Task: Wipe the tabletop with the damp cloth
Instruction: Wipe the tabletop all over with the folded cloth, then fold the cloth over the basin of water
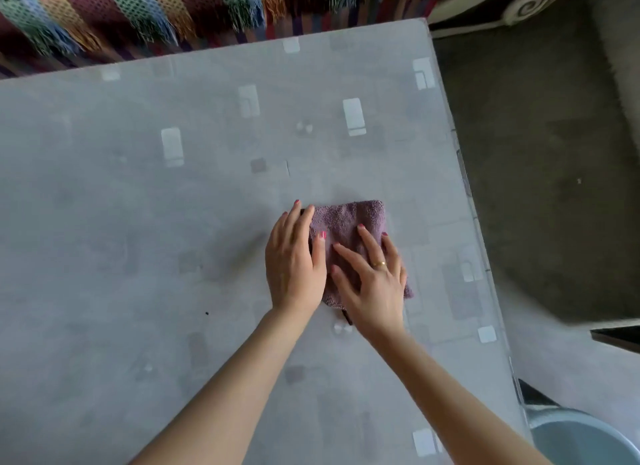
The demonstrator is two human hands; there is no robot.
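A folded mauve terry cloth point(349, 222) lies flat on the grey patterned tabletop point(138, 239), right of the table's middle. My left hand point(294, 260) rests along the cloth's left edge, fingers straight, thumb lying on the fabric. My right hand point(372, 281) presses flat on the cloth's right and near part with fingers spread; a gold ring is on one finger. Both hands cover the near half of the cloth.
The table's right edge point(467, 194) runs close to the cloth, with grey floor point(536, 153) beyond. A striped fringed textile point(138, 11) lies past the far edge. A pale blue bucket point(581, 440) stands at the lower right. A small dark speck point(207, 313) sits on the tabletop.
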